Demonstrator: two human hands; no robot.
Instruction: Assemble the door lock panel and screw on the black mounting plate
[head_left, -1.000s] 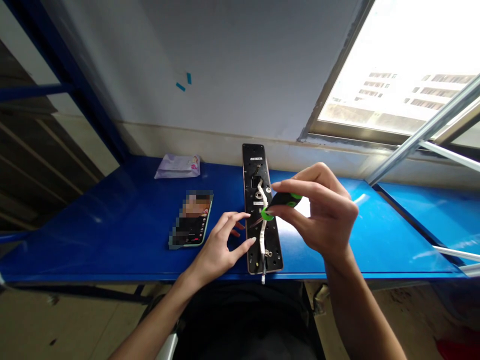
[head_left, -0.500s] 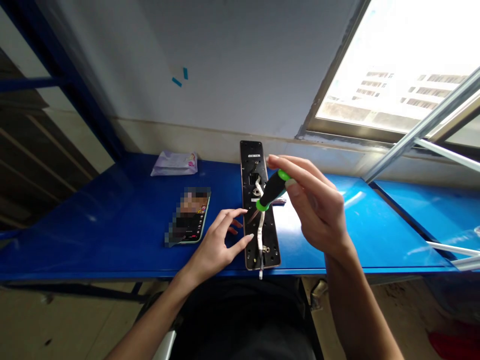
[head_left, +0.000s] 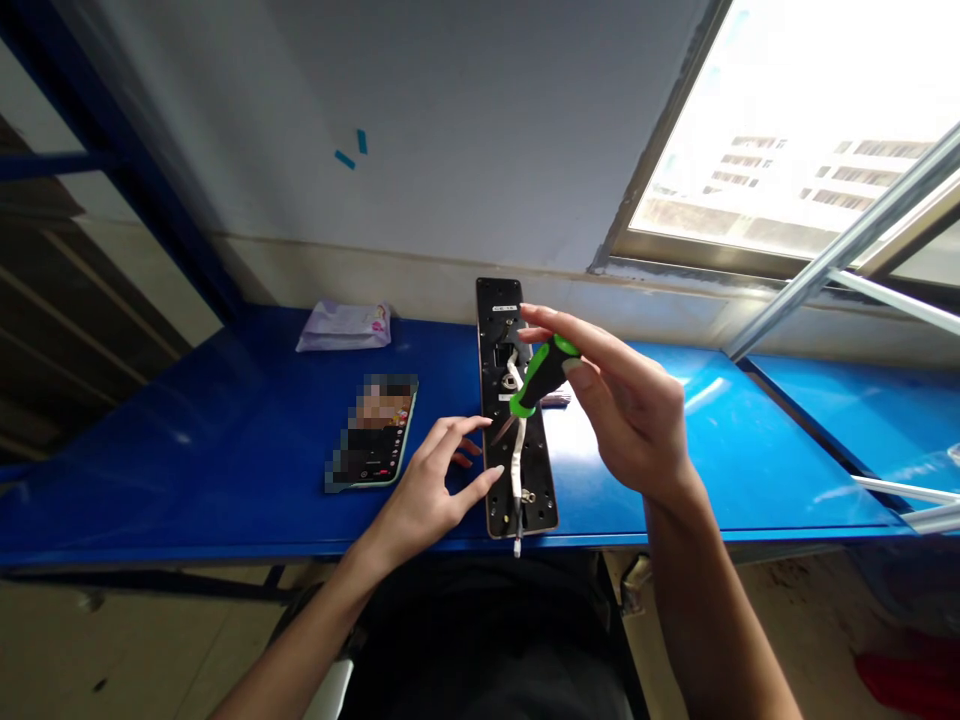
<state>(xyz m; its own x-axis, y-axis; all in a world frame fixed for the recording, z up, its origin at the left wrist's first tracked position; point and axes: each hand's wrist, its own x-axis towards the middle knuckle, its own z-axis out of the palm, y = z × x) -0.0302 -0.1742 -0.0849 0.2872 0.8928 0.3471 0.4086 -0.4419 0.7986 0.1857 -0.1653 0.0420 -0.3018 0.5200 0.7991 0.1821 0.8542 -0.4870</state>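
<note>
A long black panel lies on the blue table, carrying white-wrapped wiring that runs down its middle and past its near end. My left hand has its fingers spread, the index finger and thumb touching the panel's left edge. My right hand is closed around the top of a green-and-black screwdriver. Its shaft slants down to the left, with the tip at the panel near my left fingertips. Whether the tip sits in a screw is too small to tell.
A phone with a partly blurred screen lies left of my left hand. Farther back is a pale purple packet. Thin pieces stick out right of the panel. A metal frame stands at the right by the window.
The view has shifted slightly. My right fingers have turned a little on the screwdriver and spread more at the top; my left hand stays at the panel's edge.
</note>
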